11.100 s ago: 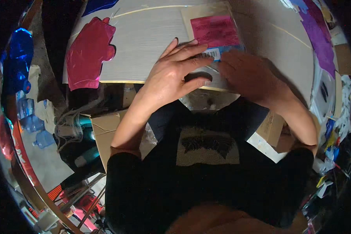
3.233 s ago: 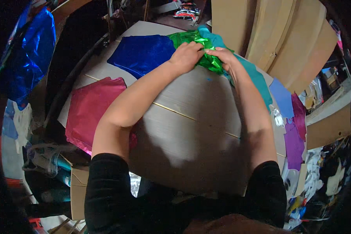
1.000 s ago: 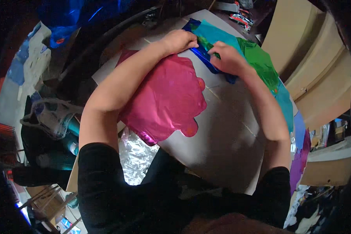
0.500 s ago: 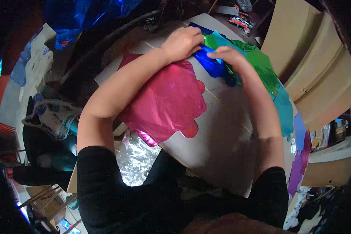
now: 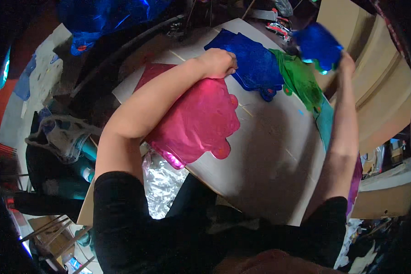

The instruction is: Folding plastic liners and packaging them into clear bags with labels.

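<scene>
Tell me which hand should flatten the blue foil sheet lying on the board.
Left. The left hand already rests at the edge of the blue foil sheet, while the right hand is raised holding another blue piece.

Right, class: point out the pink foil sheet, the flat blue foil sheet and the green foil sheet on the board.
pink foil sheet (image 5: 196, 121), head view, middle of its shiny face.
flat blue foil sheet (image 5: 255, 64), head view, centre of the sheet.
green foil sheet (image 5: 301, 80), head view, middle of its crinkled face.

No packages, labels, signs or screens clearly visible, only flat foil shapes on the board, small colourful clutter past the board's far edge too blurred to tell as packaging
</scene>
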